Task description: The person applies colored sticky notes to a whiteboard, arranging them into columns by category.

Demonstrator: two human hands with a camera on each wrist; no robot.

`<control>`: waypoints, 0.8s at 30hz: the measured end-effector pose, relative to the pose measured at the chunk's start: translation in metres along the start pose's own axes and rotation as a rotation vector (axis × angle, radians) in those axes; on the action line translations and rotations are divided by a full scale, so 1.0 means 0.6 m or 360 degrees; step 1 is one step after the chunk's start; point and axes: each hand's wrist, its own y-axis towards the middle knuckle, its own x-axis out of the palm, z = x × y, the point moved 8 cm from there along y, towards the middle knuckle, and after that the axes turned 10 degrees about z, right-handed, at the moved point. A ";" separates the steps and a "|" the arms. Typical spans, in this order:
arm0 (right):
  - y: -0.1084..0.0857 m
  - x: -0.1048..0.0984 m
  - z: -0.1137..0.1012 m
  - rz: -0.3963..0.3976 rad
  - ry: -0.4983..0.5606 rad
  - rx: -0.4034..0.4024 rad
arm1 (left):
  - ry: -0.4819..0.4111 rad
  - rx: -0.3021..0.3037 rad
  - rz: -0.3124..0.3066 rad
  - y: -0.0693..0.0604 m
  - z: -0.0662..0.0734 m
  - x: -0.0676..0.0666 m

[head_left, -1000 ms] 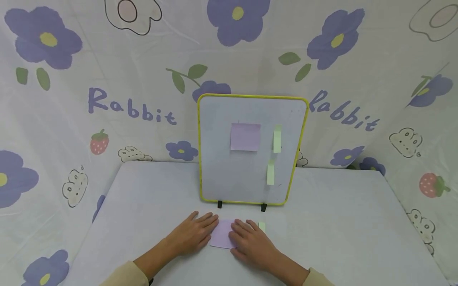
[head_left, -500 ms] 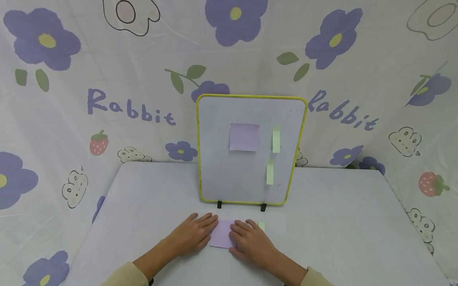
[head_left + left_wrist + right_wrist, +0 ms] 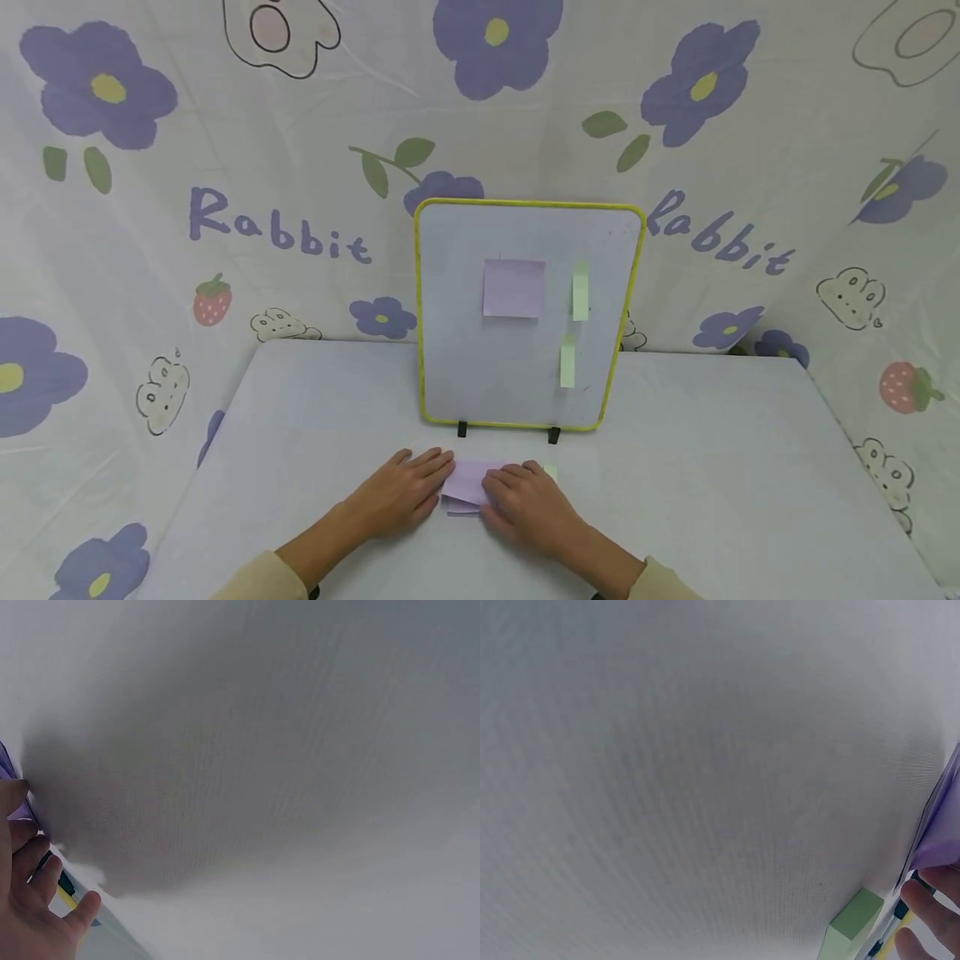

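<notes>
A purple sticky note pad [image 3: 462, 510] lies on the table in the head view, its top sheet [image 3: 471, 482] lifted along the near edge. My right hand [image 3: 531, 510] pinches that sheet at its right side, fingers curled. In the right wrist view the purple sheet [image 3: 943, 832] bends up from the stack beside my fingertips. My left hand [image 3: 401, 492] rests with fairly straight fingers against the pad's left edge. In the left wrist view only a sliver of the pad shows past my left hand [image 3: 37, 900]. My right fingers hide the pad's right part.
A yellow-framed whiteboard [image 3: 517, 375] stands on black feet behind the pad. It bears a purple note [image 3: 513, 288] and two green strips [image 3: 581, 293]. A small green note pad [image 3: 855, 919] lies just right of the purple one, partly hidden by my right hand.
The purple pad's top sheet lay flat; its near edge is now raised and tilted. My right fingers have curled in and shifted slightly. My left hand stays almost still.
</notes>
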 end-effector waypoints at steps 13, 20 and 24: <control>0.012 -0.011 0.010 0.0095 0.0317 0.0196 | -0.0054 -0.0009 0.0014 -0.001 -0.001 -0.002; 0.017 -0.009 0.012 0.0069 0.0402 0.0298 | -0.0048 -0.0010 0.0014 -0.001 0.000 -0.002; 0.019 -0.009 0.010 0.0071 0.0431 0.0294 | -0.0040 -0.0017 -0.0004 -0.003 -0.001 0.000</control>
